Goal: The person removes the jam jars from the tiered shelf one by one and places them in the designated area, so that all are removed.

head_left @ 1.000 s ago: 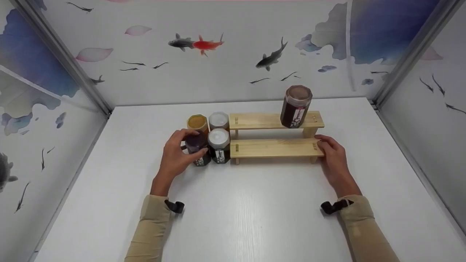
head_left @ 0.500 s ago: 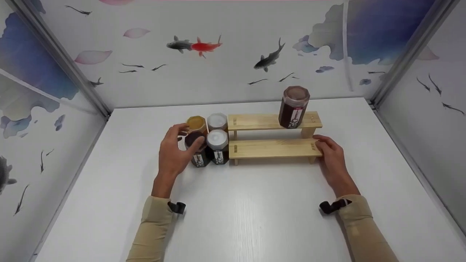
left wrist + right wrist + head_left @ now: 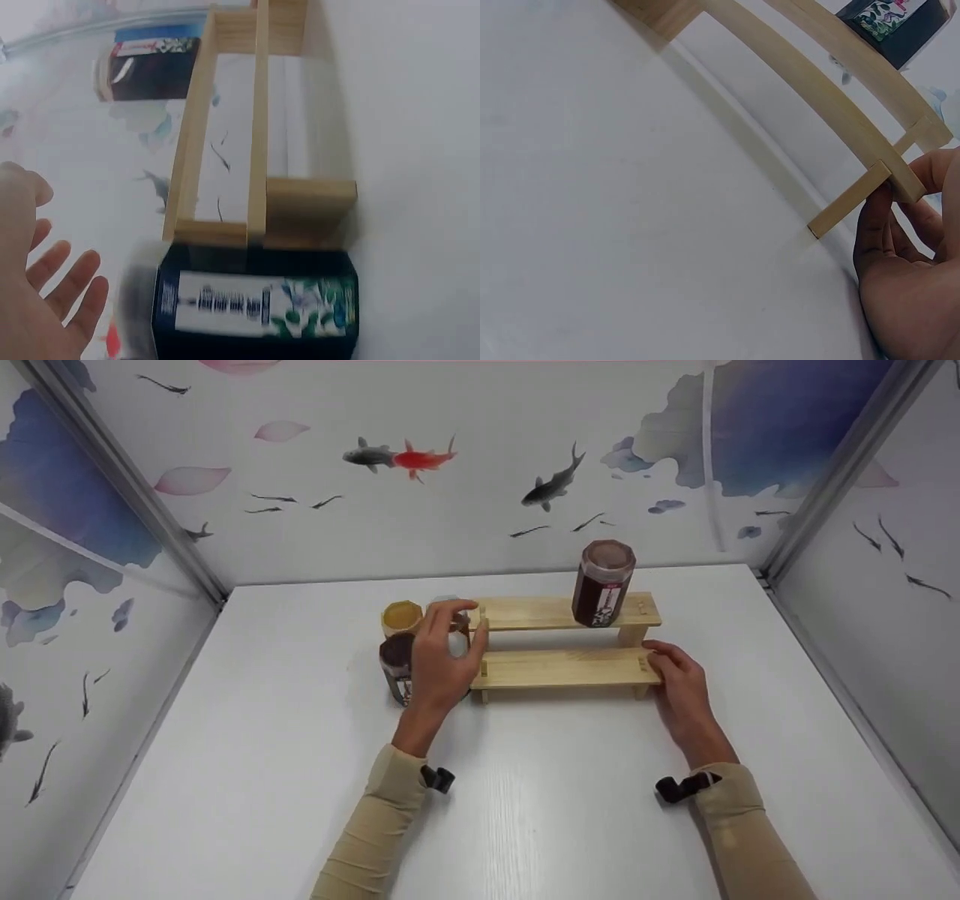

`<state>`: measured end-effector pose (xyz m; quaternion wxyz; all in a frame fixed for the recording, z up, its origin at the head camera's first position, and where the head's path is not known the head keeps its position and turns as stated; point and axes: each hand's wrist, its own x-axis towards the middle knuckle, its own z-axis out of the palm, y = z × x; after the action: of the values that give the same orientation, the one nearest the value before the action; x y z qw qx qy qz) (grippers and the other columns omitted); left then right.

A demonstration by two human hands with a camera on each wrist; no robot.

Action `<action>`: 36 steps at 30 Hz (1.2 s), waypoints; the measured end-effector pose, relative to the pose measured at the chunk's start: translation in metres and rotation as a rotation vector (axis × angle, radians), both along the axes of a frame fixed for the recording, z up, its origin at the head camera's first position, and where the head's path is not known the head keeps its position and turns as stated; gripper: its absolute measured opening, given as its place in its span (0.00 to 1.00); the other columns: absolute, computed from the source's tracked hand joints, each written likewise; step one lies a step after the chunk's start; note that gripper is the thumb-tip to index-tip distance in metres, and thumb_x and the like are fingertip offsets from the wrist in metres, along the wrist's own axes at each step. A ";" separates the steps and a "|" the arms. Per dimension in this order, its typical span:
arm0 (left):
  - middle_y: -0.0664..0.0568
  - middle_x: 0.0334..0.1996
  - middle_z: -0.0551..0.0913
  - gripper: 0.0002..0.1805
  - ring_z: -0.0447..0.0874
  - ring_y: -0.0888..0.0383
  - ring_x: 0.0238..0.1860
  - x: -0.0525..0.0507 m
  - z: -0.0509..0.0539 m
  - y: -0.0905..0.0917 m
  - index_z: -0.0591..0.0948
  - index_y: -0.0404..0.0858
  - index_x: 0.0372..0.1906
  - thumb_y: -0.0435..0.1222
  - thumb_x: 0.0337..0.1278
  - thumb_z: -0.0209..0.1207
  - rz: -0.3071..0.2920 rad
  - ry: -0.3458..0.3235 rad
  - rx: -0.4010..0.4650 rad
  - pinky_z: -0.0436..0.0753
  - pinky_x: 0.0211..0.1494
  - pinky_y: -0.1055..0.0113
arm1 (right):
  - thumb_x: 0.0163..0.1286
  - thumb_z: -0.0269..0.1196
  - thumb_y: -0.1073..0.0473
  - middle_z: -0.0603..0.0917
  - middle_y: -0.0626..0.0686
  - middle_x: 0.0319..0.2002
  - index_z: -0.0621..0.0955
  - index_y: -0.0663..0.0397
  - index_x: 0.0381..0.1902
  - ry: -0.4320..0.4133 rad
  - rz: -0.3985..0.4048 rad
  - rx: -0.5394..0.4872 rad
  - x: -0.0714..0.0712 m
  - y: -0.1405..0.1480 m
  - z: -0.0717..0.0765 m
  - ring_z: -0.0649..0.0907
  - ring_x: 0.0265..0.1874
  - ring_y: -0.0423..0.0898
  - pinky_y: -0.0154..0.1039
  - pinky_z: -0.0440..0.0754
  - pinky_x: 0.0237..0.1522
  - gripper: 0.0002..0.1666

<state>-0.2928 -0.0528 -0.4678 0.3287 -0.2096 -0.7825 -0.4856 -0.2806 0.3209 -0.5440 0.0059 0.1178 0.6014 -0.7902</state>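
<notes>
My left hand hovers over the white-lidded front jar, fingers spread and holding nothing; the head view shows only bits of that jar behind the hand. Left of it stands a dark-lidded jar, with a yellow-lidded jar behind. Another pale-lidded jar at the back is mostly covered by my fingers. With my right hand I pinch the right end of the lower shelf of a two-step wooden rack. On the rack's upper step, toward the right, a brown-lidded jar stands upright.
The rack and the jars stand on a white table, the jars close against the rack's left end. Printed panels with fish and leaves enclose the table at the back and sides.
My left hand has let go of the dark-lidded jar, lifted, and moved right over the white-lidded jars. My right hand keeps its grip on the rack's end.
</notes>
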 end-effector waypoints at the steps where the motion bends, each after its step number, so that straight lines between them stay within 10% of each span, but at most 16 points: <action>1: 0.49 0.56 0.84 0.17 0.89 0.46 0.50 -0.002 0.000 0.010 0.84 0.38 0.60 0.42 0.75 0.66 -0.028 -0.001 0.018 0.90 0.55 0.55 | 0.86 0.58 0.54 0.69 0.50 0.75 0.73 0.59 0.76 0.000 0.000 -0.002 0.000 0.000 0.000 0.75 0.71 0.45 0.29 0.82 0.65 0.27; 8: 0.50 0.60 0.82 0.21 0.89 0.47 0.54 -0.006 -0.002 0.074 0.81 0.40 0.65 0.42 0.74 0.68 -0.158 -0.115 0.061 0.90 0.58 0.59 | 0.86 0.57 0.56 0.70 0.51 0.74 0.74 0.60 0.74 0.011 -0.006 -0.009 -0.001 0.000 -0.001 0.76 0.69 0.44 0.29 0.83 0.65 0.25; 16: 0.47 0.69 0.76 0.34 0.81 0.50 0.65 -0.018 -0.002 0.125 0.71 0.43 0.76 0.46 0.72 0.70 -0.174 -0.240 0.003 0.86 0.66 0.60 | 0.87 0.57 0.56 0.71 0.51 0.73 0.73 0.60 0.75 0.009 0.004 -0.011 -0.002 -0.003 -0.002 0.78 0.67 0.44 0.30 0.84 0.64 0.25; 29: 0.48 0.79 0.68 0.54 0.73 0.54 0.76 -0.038 0.010 0.160 0.52 0.47 0.86 0.51 0.66 0.73 -0.242 -0.382 -0.024 0.79 0.76 0.54 | 0.88 0.55 0.56 0.68 0.54 0.77 0.70 0.63 0.77 0.011 0.009 -0.005 0.000 0.001 0.000 0.79 0.66 0.42 0.30 0.84 0.64 0.28; 36: 0.48 0.75 0.71 0.51 0.73 0.55 0.75 -0.041 0.004 0.158 0.58 0.44 0.83 0.50 0.65 0.75 -0.191 -0.339 -0.050 0.78 0.76 0.56 | 0.87 0.56 0.56 0.71 0.54 0.74 0.72 0.62 0.75 0.020 0.003 -0.005 -0.001 0.002 -0.003 0.80 0.65 0.42 0.30 0.85 0.62 0.26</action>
<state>-0.3337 0.1047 -0.4633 0.1394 -0.2062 -0.8149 -0.5235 -0.2812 0.3227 -0.5467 0.0014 0.1087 0.5997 -0.7928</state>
